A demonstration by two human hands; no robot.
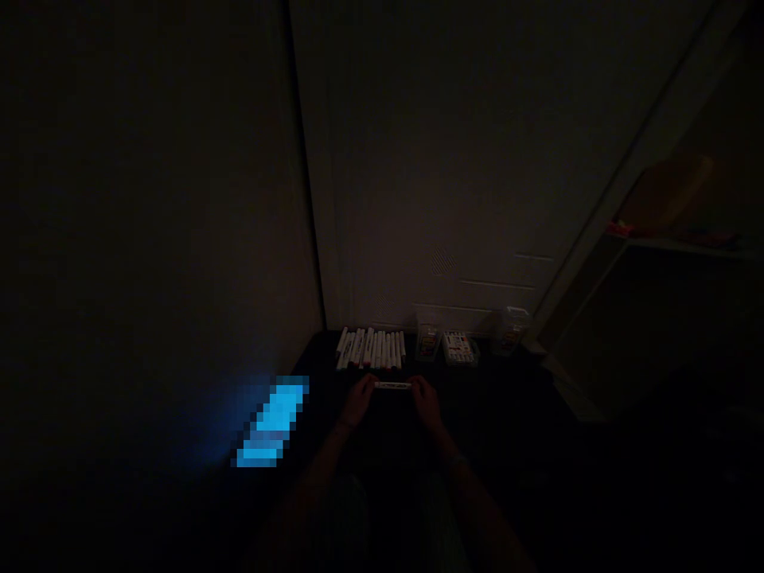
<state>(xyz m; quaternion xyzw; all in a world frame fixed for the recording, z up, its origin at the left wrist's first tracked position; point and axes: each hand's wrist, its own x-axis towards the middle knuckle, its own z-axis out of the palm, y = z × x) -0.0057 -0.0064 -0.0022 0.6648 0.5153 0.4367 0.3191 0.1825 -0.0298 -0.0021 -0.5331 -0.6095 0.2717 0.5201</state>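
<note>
We face a dark bench [495, 406] against a wall [411, 175] in a dim room. Over it, our left hand [358, 398] and right hand [426, 398] have fingers clamped on a marker's [392, 385] opposite ends. At left glows something, perhaps a screen [275, 422].

Your left hand [358, 400] and right hand [426, 402]: bare. Your forearms [324, 461]: bare, tapering toward the hands. Your right-wrist band [458, 460]: one, narrow, type unclear. Your trouser legs [343, 509]: two, dark grey-green, detail lost in shadow.
</note>
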